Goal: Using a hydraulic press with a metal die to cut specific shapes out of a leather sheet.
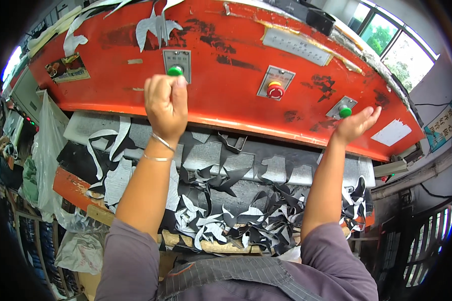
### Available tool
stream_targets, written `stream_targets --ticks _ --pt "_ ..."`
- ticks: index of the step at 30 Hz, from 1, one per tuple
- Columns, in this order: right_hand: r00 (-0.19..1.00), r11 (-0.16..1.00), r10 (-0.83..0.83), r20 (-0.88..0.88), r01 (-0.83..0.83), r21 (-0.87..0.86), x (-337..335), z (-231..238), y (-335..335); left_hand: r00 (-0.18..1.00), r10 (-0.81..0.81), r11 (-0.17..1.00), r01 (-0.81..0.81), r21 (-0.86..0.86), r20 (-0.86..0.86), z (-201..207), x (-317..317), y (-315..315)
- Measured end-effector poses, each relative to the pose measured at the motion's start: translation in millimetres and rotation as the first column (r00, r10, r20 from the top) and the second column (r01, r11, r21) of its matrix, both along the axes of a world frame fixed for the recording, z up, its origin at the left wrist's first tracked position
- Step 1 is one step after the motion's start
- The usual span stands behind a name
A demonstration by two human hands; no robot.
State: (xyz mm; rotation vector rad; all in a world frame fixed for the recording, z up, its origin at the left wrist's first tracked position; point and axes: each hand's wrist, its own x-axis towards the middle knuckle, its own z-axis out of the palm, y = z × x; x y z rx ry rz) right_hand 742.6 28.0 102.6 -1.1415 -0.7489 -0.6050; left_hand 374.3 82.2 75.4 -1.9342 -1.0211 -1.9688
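Note:
My left hand (166, 104) is closed in a fist, thumb side up, at the left green button (175, 71) on the red machine front (221, 85). Whether it presses the button I cannot tell. My right hand (355, 126) has its fingers stretched out, its edge beside the right green button (345, 112), and holds nothing. Between them sits a red stop button (275, 91) with a yellow collar. Under the red front, a worktable carries grey cut sheet pieces (202, 156) and a small dark metal frame (232, 143).
Black and white scraps (251, 215) are heaped along the table's near edge, above a wooden rail (211, 244). White strips (108, 138) lie at the left. Clear plastic sheeting (47, 160) and a plastic bag (80, 253) hang at the left side. A window (394, 42) stands at the far right.

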Motion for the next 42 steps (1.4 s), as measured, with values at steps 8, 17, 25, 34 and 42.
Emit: stream_targets --ticks 8,17,25,34,42 --pt "0.935 0.895 0.28 0.215 -0.173 -0.412 -52.0 -67.0 -109.6 0.909 -0.381 0.801 0.234 -0.55 -0.168 -36.5 -32.0 -111.1" --pt "0.406 0.101 0.905 0.124 0.078 -0.992 -219.8 -154.8 -270.9 0.623 -0.639 0.633 0.094 -0.768 -0.451 -136.5 -46.8 -296.7" --pt "0.48 0.163 0.861 0.168 0.053 -0.985 -230.7 -163.1 -270.4 0.733 -0.506 0.696 0.034 -0.717 -0.456 -145.0 -41.1 -295.3" --pt "0.654 -0.071 0.743 -0.143 -0.136 -0.988 -198.2 -85.5 -96.7 0.515 -0.853 0.211 0.186 -0.96 -0.087 -113.1 -65.6 -231.8" --pt "0.905 -0.202 0.423 -0.048 0.043 -0.979 -202.2 -112.2 82.5 0.663 -0.682 0.137 0.53 -0.837 0.308 -74.2 -21.6 -73.9"
